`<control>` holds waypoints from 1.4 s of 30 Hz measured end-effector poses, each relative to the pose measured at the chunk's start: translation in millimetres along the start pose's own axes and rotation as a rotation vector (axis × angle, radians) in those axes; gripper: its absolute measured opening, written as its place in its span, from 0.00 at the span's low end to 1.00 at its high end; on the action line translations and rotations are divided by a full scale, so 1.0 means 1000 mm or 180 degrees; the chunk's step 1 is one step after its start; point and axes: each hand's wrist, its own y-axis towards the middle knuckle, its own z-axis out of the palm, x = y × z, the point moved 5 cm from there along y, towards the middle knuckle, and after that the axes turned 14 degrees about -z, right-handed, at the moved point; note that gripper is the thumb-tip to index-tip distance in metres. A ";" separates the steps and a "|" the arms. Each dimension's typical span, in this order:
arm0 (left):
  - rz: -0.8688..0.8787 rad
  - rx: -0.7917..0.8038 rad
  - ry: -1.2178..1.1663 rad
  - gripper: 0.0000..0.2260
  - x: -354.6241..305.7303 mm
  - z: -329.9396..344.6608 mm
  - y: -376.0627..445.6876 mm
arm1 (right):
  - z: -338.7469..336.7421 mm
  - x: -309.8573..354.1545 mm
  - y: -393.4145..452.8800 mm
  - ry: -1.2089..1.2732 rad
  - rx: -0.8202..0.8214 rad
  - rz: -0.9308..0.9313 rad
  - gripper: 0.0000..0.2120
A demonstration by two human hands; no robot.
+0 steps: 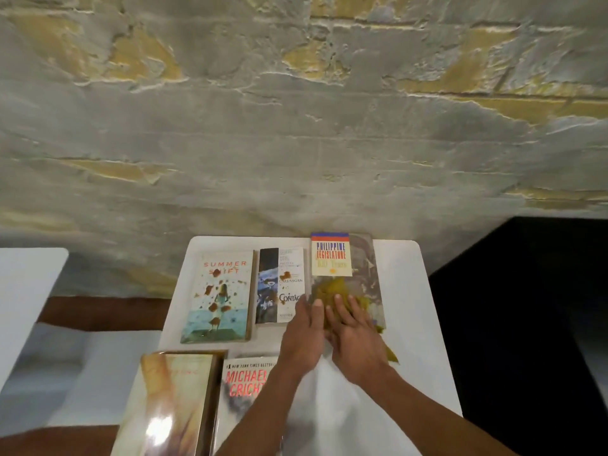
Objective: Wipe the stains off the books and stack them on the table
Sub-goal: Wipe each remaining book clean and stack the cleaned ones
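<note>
Cropped glossy cream hardcover (171,403) lies nearest; both flat hands, left (304,337) and right (353,337), press mustard-yellow cloth (332,289) onto grey book (365,284), partly hiding it.

On the white square surface (411,291) three stained paperback books lie in a far row, the Summer Shift book (218,296) left, the Contact book (279,284) middle, the grey hardcover book (368,274) right, bearing the small Philippine Legislature booklet (330,255).

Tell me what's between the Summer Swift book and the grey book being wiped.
The Contact paperback lies between Summer Swift and the grey book, seen from the head camera.

Head camera, looking forward-down, near table (427,291), wall behind
</note>
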 end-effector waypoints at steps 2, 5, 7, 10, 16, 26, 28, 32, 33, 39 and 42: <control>0.0015 -0.0056 -0.0046 0.23 0.002 0.000 0.001 | -0.001 0.005 0.005 -0.0008 0.0099 0.0077 0.29; -0.0028 0.0020 -0.0059 0.26 0.003 0.002 0.002 | 0.003 0.008 0.016 0.0011 0.0333 0.0061 0.33; -0.0077 0.0092 -0.0054 0.29 0.002 0.003 0.001 | 0.000 0.004 0.024 0.0029 0.0401 0.0095 0.38; -0.0031 0.0183 -0.0133 0.31 0.000 0.003 -0.004 | -0.009 -0.002 0.043 -0.0003 0.0389 0.0156 0.39; -0.0189 0.0283 0.0038 0.31 0.003 0.005 -0.012 | -0.023 -0.024 0.088 0.0140 0.0237 0.0245 0.30; -0.0574 0.0314 0.0641 0.35 -0.002 0.013 0.002 | -0.033 -0.048 0.122 -0.0024 -0.0044 0.0183 0.26; -0.0492 0.0317 0.0882 0.31 0.001 0.015 0.002 | -0.034 -0.048 0.122 -0.0106 -0.0022 0.0174 0.26; -0.0302 0.0249 0.1492 0.23 0.004 0.020 0.006 | -0.041 -0.045 0.129 -0.0420 -0.0001 0.0100 0.25; -0.0282 0.0228 0.1570 0.23 0.003 0.021 0.006 | -0.043 -0.047 0.131 -0.0441 0.0016 0.0059 0.25; -0.0367 0.0248 0.1758 0.24 0.000 0.026 0.004 | -0.043 -0.069 0.122 -0.0395 0.0030 -0.0080 0.25; -0.0463 0.0297 0.1835 0.29 -0.002 0.028 0.006 | -0.042 -0.081 0.117 -0.0289 -0.0019 0.0024 0.24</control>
